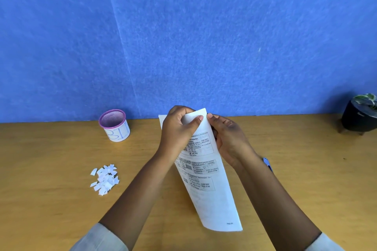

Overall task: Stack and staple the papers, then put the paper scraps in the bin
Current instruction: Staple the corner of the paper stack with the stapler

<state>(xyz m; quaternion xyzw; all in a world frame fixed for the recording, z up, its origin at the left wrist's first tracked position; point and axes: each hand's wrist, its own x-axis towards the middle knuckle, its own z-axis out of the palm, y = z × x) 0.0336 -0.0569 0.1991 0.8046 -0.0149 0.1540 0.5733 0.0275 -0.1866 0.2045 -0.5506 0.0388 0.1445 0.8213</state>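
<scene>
Printed white papers (212,193) stand upright over the middle of the wooden table, curved, with their lower edge near me. My left hand (178,130) grips their top left part, thumb across the front. My right hand (228,136) holds the top right edge from behind. A heap of small white paper scraps (105,179) lies on the table to the left. The bin (114,125), a small purple-rimmed mesh cup with a white hand-lettered label, stands at the back left by the wall. A blue object (267,164), perhaps the stapler, peeks out behind my right wrist, mostly hidden.
A blue felt wall (183,36) closes off the back of the table (51,210). A black pot with a plant (360,117) stands at the far right edge.
</scene>
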